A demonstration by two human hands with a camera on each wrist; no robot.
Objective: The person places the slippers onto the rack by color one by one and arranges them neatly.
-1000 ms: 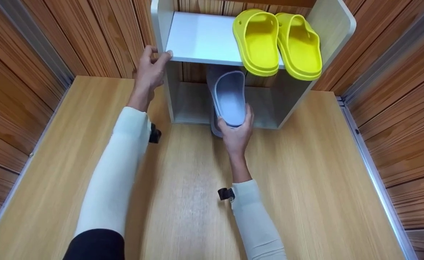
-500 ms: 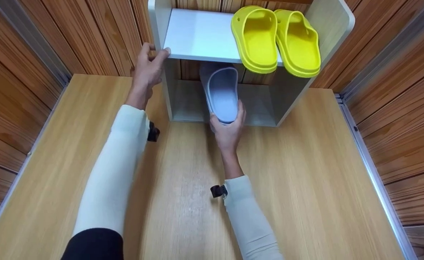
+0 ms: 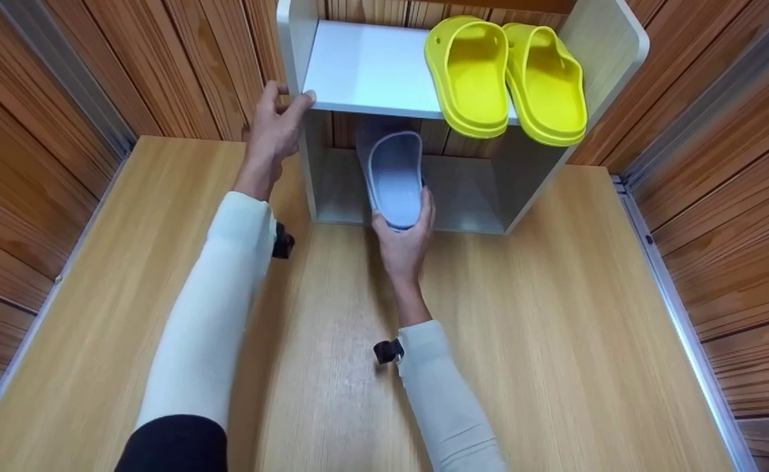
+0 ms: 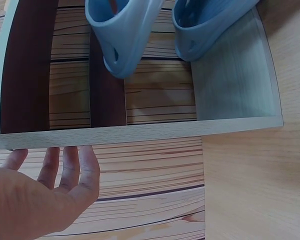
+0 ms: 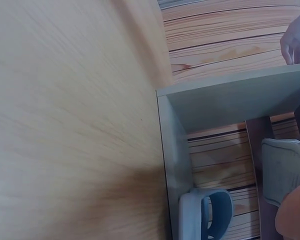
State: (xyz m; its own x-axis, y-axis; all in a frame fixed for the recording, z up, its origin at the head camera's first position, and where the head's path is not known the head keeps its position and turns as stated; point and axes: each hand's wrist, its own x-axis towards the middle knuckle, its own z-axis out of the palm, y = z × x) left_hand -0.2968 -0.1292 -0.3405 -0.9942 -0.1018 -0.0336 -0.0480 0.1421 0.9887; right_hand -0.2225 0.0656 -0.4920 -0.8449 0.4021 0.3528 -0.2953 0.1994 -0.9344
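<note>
My right hand (image 3: 405,249) grips a grey-blue clog (image 3: 396,177) by its heel end, thumb on one side and fingers on the other. The toe points into the lower compartment of the shoe rack (image 3: 505,187). In the left wrist view this raised clog (image 4: 122,37) hangs above the bottom board, beside a matching clog (image 4: 202,37) that stands on it. From the head view the held clog hides that second one. My left hand (image 3: 271,134) holds the rack's left side panel, thumb at the front edge of the upper shelf, fingers along the outside.
A pair of yellow clogs, one left (image 3: 476,82) and one right (image 3: 547,88), stands on the right half of the white upper shelf (image 3: 371,65), heels over its front edge. Wood-plank walls (image 3: 738,196) enclose the wooden floor (image 3: 332,367) on the sides and back.
My right hand has carried the grey-blue clog leftward within the lower compartment. The matching clog beneath, partly visible earlier, is now covered in the head view. My left hand stays on the panel.
</note>
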